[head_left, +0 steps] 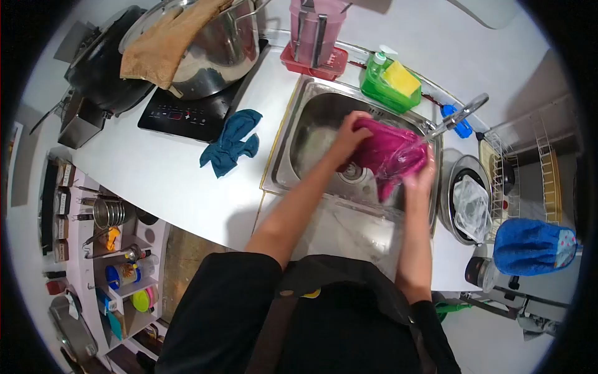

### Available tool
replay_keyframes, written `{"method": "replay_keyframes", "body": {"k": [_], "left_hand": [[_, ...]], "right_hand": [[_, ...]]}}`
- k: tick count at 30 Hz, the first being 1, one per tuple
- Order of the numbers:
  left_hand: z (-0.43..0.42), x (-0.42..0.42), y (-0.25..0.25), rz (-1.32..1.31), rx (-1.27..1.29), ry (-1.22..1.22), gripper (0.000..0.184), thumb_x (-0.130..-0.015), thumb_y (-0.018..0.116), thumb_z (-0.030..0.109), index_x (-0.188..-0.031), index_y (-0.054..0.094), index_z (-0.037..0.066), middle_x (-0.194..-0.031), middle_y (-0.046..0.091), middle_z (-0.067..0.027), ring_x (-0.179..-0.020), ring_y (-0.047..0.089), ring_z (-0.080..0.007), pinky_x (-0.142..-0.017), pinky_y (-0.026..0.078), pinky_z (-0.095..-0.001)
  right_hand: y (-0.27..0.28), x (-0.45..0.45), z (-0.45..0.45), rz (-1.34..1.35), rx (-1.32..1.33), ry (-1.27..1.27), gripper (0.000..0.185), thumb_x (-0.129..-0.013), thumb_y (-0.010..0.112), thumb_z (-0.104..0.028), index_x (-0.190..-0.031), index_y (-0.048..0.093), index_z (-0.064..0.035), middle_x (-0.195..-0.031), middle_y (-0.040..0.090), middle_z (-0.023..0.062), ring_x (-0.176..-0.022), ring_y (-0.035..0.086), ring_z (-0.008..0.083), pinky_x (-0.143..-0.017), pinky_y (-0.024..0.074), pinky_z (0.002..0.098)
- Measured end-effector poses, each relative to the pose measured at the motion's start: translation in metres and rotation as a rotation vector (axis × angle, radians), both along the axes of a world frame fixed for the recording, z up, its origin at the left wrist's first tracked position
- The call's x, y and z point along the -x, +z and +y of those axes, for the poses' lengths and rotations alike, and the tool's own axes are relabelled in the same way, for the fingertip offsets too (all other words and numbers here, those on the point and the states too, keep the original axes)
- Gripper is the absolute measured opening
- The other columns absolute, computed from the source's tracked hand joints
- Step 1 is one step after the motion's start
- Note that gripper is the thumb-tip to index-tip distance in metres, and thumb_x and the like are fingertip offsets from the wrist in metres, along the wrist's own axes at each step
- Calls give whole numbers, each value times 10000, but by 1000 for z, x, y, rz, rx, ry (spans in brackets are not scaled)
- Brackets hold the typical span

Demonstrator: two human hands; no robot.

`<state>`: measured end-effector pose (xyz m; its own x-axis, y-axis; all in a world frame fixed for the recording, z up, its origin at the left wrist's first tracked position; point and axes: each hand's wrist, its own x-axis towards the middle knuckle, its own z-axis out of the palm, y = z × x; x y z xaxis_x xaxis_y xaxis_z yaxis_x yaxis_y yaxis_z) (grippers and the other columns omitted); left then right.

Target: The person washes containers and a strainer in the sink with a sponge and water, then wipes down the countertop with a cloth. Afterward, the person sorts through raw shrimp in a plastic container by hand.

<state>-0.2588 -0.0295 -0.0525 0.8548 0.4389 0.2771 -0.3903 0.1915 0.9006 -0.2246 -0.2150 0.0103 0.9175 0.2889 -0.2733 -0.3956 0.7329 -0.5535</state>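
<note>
I have a magenta, cloth-like piece (pixel 381 144), its exact material unclear to me, above the rectangular stainless-steel sink (pixel 278 178). My left hand (pixel 357 129) is curled around its left side, gripping it; my right hand (pixel 423 175) grips its right edge, the fingers partly hidden. Water from the curved silver tap (pixel 460 116) runs onto the piece. Behind the sink sits a green plastic tray (pixel 372 83) with a yellow sponge (pixel 402 78). To the left of that, a translucent pink pitcher (pixel 334 30) stands in a red plastic tray (pixel 291 61). On the white counter (pixel 165 177) to my left, a crumpled teal cloth (pixel 234 142) lies against a flat black cooktop (pixel 179 119) bearing a big steel pot (pixel 240 38). To the right of the sink, clear plastic (pixel 471 202) lies in a round bowl (pixel 446 190).
</note>
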Motion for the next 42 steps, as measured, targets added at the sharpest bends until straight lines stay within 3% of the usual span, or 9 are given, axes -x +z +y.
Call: {"method": "replay_keyframes", "body": {"k": [6, 14, 18, 22, 25, 33, 38, 40, 42], "left_hand": [[-106, 17, 39, 172, -668, 276, 160, -706, 630, 212, -668, 609, 58, -664, 591, -151, -642, 581, -339, -667, 478, -407], [-78, -9, 6, 567, -569, 193, 200, -717, 519, 207, -683, 590, 24, -636, 552, -186, -648, 574, -364, -597, 442, -415], [-106, -27, -28, 235, -837, 204, 309, -813, 473, 312, -967, 549, 55, -1007, 544, -147, -919, 519, -328, -840, 372, -409], [-114, -47, 8, 516, -81, 288, 496, -896, 321, 508, -1113, 496, 98, -1127, 477, -122, -1028, 457, -248, -929, 326, -395], [-80, -39, 20, 315, 870, -594, 556, -894, 265, 552, -1236, 447, 153, -1154, 476, -119, -1134, 380, -284, -961, 303, -393], [-77, -26, -7, 490, 1151, -338, 367, -878, 414, 434, -1096, 548, 172, -990, 614, -10, -852, 583, -185, -799, 451, -353], [-115, -28, 6, 576, -321, 338, 208, -781, 603, 280, -713, 620, 84, -849, 604, -101, -789, 587, -275, -686, 445, -387], [-137, -7, 20, 442, -473, 309, 256, -699, 673, 350, -708, 625, 99, -762, 594, -106, -767, 575, -306, -659, 438, -405], [-142, 2, 27, 397, -597, 246, 259, -684, 672, 348, -682, 622, 94, -715, 595, -106, -722, 579, -308, -631, 444, -402]], "right_hand": [[-154, -33, 21, -373, -491, 485, 317, -906, 416, -345, -997, 543, -69, -923, 611, 73, -856, 583, 204, -787, 470, 361], [-86, -1, 32, 170, 314, 313, 288, -880, 450, -324, -958, 558, -69, -913, 615, 91, -781, 603, 218, -703, 496, 359], [-107, -37, 22, 66, -7, 414, 338, -820, 388, -460, -789, 465, -132, -796, 470, 81, -733, 447, 261, -630, 377, 393], [-31, -19, 39, -115, 445, 308, 283, -837, 458, -350, -770, 514, -81, -753, 498, 66, -664, 473, 190, -609, 387, 314], [-25, -34, 42, -243, 735, 225, 200, -797, 553, -259, -770, 570, -61, -736, 552, 45, -657, 508, 136, -616, 419, 272], [14, -43, 19, -99, 394, 103, 198, -740, 553, -197, -875, 586, -56, -704, 524, 53, -664, 532, 195, -652, 464, 343], [-72, -29, -3, 136, -94, 229, 357, -780, 494, -320, -1030, 571, -77, -880, 561, 104, -834, 554, 245, -774, 458, 415], [-170, -55, -23, -112, -597, 533, 393, -801, 488, -389, -1035, 568, -84, -975, 578, 133, -920, 564, 247, -799, 459, 412], [-174, -45, -21, -125, -255, 407, 344, -815, 467, -356, -998, 566, -83, -948, 585, 123, -873, 573, 244, -756, 463, 408]]}}
